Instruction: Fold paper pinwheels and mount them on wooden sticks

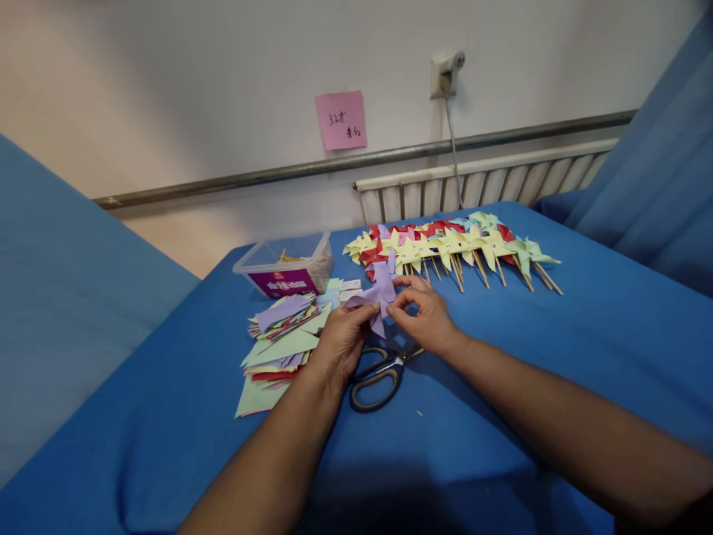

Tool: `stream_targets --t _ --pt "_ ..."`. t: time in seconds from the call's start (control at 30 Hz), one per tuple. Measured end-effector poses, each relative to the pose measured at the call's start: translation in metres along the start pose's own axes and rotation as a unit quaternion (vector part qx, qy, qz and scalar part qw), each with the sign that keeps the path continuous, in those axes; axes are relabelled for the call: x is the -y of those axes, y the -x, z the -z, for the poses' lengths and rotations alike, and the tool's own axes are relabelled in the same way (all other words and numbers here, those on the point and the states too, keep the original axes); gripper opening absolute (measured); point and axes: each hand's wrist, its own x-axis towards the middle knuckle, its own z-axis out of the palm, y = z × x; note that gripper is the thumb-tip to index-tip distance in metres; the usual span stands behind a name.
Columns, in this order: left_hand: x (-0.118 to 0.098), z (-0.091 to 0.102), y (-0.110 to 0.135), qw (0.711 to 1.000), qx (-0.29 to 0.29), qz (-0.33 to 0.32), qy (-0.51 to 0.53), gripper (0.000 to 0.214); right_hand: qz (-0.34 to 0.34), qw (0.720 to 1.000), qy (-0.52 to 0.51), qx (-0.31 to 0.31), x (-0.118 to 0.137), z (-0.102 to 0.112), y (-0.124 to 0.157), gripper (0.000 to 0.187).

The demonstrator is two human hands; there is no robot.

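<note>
A purple paper pinwheel (pixel 382 288) is held up between my two hands above the blue-covered table. My left hand (pixel 346 336) pinches its lower left side with thumb and fingers. On the right, my right hand (pixel 424 316) grips the pinwheel near its middle, thumb and index finger pressed together. Whether a stick or pin sits in its centre I cannot make out. Just below the hands lie scissors (pixel 381 377) with dark handles, their blades pointing right. Finished pinwheels (pixel 446 245) in yellow, red and green lie in rows behind, sticks toward me.
Stacked coloured paper (pixel 278 353) lies left of my left hand. Behind it stands a clear plastic box (pixel 285 265) with thin sticks inside. The blue tablecloth (pixel 535 357) reaches toward a radiator (pixel 434 195) and wall rail. Blue curtains (pixel 657 171) hang at both sides.
</note>
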Motion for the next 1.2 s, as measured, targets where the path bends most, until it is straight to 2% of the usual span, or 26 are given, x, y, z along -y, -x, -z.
stream_targets --t 0.4,0.63,1.2 --pt "0.0021 0.0003 -0.0014 1.0 -0.005 -0.007 -0.007 0.038 -0.015 1.0 0.014 0.0 -0.004 -0.002 0.0001 0.013" --pt "0.0058 0.0047 -0.0042 0.999 0.018 -0.023 -0.021 0.033 -0.004 0.999 0.04 0.022 -0.0035 -0.0002 0.0001 0.014" --pt "0.0082 0.0058 -0.0053 0.997 0.01 -0.038 -0.061 0.022 -0.021 0.996 0.075 0.047 -0.0016 0.0029 -0.002 0.015"
